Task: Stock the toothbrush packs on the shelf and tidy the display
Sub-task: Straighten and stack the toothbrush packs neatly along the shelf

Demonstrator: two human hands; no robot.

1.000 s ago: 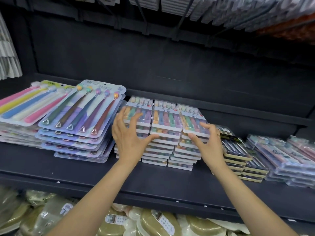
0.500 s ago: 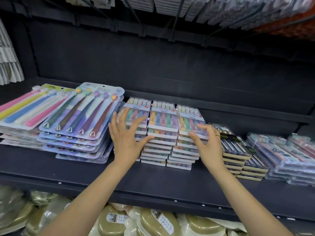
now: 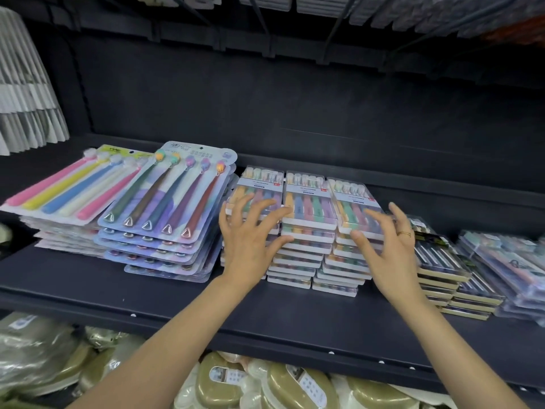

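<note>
Three stacks of clear boxed toothbrush packs (image 3: 309, 202) with pastel brushes stand side by side in the middle of the dark shelf (image 3: 147, 287). My left hand (image 3: 250, 243) lies with spread fingers against the left stack's front and top. My right hand (image 3: 386, 249), with a ring on one finger, has its fingers spread over the right stack's front corner. Neither hand grips a pack. The left stack's lower packs are hidden behind my left hand.
Large blister cards of dark toothbrushes (image 3: 168, 208) and pastel ones (image 3: 67, 190) are piled at the left. Dark boxed packs (image 3: 442, 261) and clear packs (image 3: 507, 264) sit at the right. Olive pouches (image 3: 280, 385) fill the shelf below. Hanging goods (image 3: 26, 93) are upper left.
Both hands have stayed on the three boxed stacks and slid slightly up and back along them. The stacks look a little more squared up.
</note>
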